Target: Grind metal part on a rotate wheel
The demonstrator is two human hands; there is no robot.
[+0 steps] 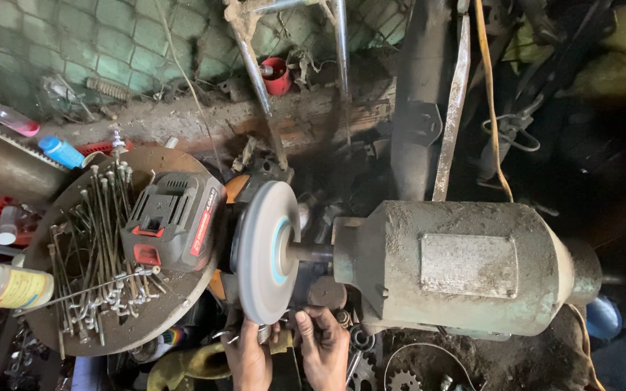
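Grinding wheel (264, 252), a grey disc on the shaft of a dusty green bench grinder (465, 266), stood edge-on at the middle of the scene. Both hands worked at its lower rim: the left hand (249, 358) and right hand (324, 347) had their fingers curled and pressed together around a small metal part (263, 333) held against the wheel. What the part was could not be told. Just left of the wheel, a round rusty tray (146, 318) held a heap of thin metal spokes (99, 253), and a red-and-black battery pack (172, 221) lay on them. A red cup (278, 75) sat on the ledge behind; its contents were hidden.
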